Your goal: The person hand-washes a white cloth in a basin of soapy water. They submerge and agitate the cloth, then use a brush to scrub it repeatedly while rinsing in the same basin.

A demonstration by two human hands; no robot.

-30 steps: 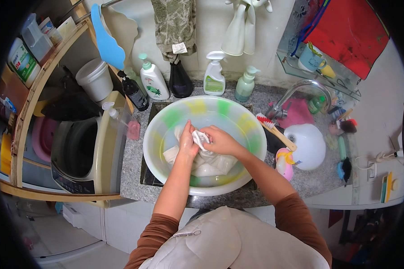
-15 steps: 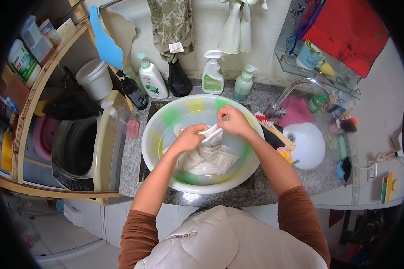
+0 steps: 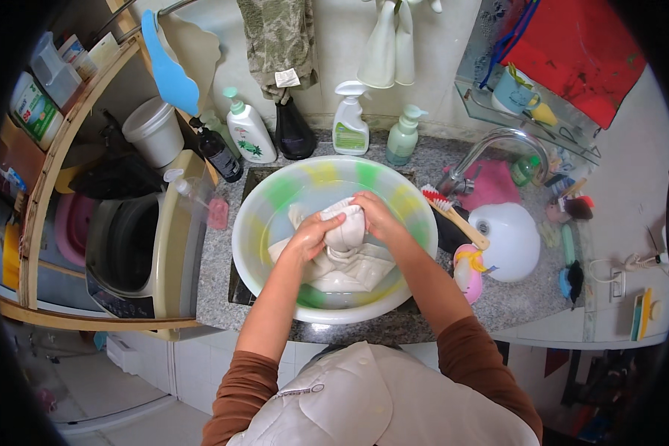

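Observation:
A wet white garment lies partly in the water of a wide plastic basin with green and yellow patches. My left hand grips a gathered part of it, thumb on top. On the other side of the same bunched part, my right hand has its fingers closed on the cloth. The lifted piece is rounded and puckered between both hands, above the water. The rest spreads out below them in the basin. Folds hide some of my fingertips.
Behind the basin stand a white pump bottle, a black bottle, a spray bottle and a green pump bottle. Right of it are a wooden-handled brush, a faucet and a white rounded object. A washing machine stands left.
My right hand has come down and closer to my left. The cloth that was stretched into a narrow fold between them is now bunched into a wider, rounded piece.

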